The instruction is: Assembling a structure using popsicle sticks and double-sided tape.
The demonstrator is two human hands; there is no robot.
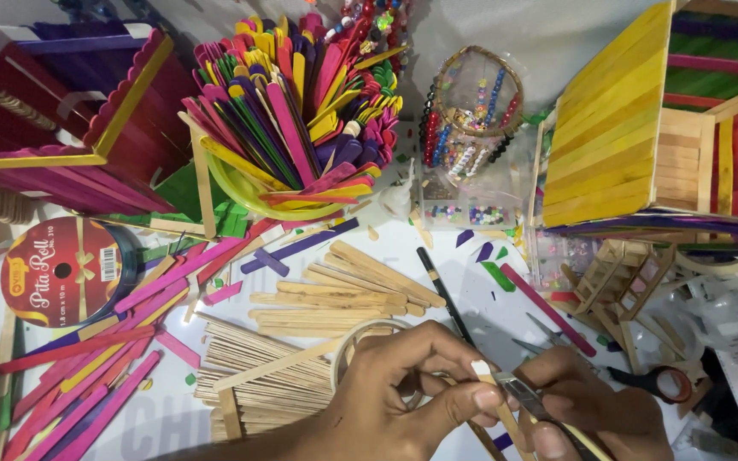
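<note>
Both hands sit at the lower edge of the head view, over a white tabletop point(480, 256) strewn with craft supplies.

Left hand point(403, 388): fingers curled, thumb and forefinger pinched on a plain wooden craft stick point(506, 418) near its top end. The stick runs diagonally down toward the right hand.

Right hand point(595, 405): closed around a small metal cutter point(527, 397), whose tip meets the stick just beside the left thumb. Whether the blades are biting into the wood cannot be told.

Under the left hand: a ring of tape point(369, 335), partly hidden. Just left of it, a fan of thin bare wooden sticks point(254, 376). Above the hands, a loose pile of plain craft sticks point(343, 290) and a black pencil point(442, 290) lying diagonally.

Just right of the right hand: scissors with black-and-red handles point(655, 382). Above them, a small ladder-like stick frame point(621, 273) and a yellow stick-built roof point(612, 145).

Far above the left hand: a green cup crammed with coloured sticks point(292, 111). To the far left, pink and purple sticks point(87, 376) scattered flat and a ribbon roll point(61, 271). A clear box of beads point(471, 145) stands above the pencil.
</note>
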